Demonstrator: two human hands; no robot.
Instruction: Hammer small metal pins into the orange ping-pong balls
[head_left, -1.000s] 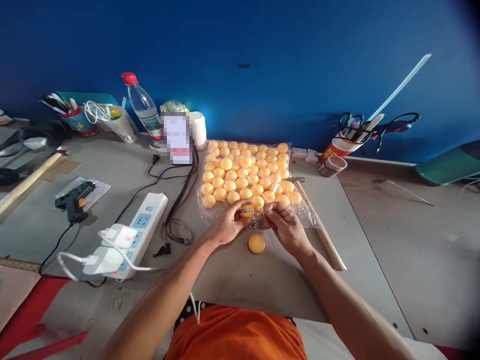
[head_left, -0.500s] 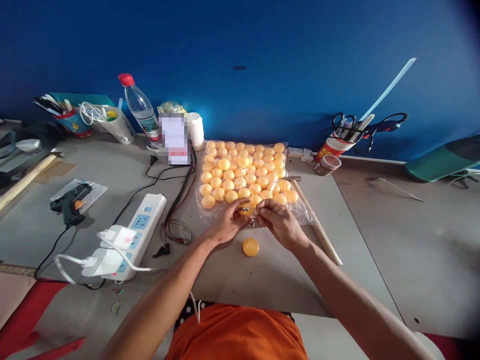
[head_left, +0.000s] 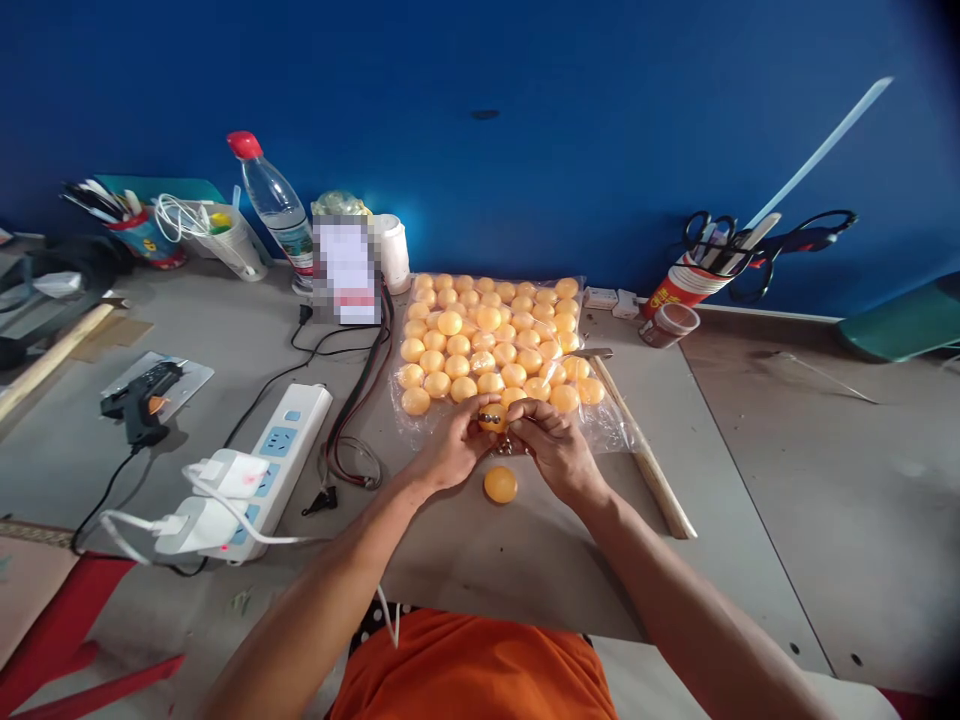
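My left hand [head_left: 456,447] is closed around an orange ball [head_left: 493,413], which looks like a ping-pong ball. A short row of small shiny dark beads [head_left: 490,420] shows across its front. Fingers pinched, my right hand [head_left: 559,448] is close against the ball's right side; whatever is between its fingertips is hidden. Several small shiny metal pieces [head_left: 505,446] show just below, between the hands. Nearer to me, a loose orange ball [head_left: 500,485] lies on the grey table [head_left: 465,570]. Behind both hands lies a clear plastic bag [head_left: 409,428] filled with rows of orange balls [head_left: 457,345].
A wooden-handled hammer [head_left: 652,460] lies right of the bag. On the left are a white power strip [head_left: 289,435] with plugged-in adapters, a black glue gun [head_left: 146,400], and cables. A bottle [head_left: 274,205], a cup of scissors [head_left: 686,285] and a small tub [head_left: 669,325] stand along the blue wall.
My right fingertips have come slightly nearer to the held ball. The left hand keeps its grip, and the camera view has shifted a little.
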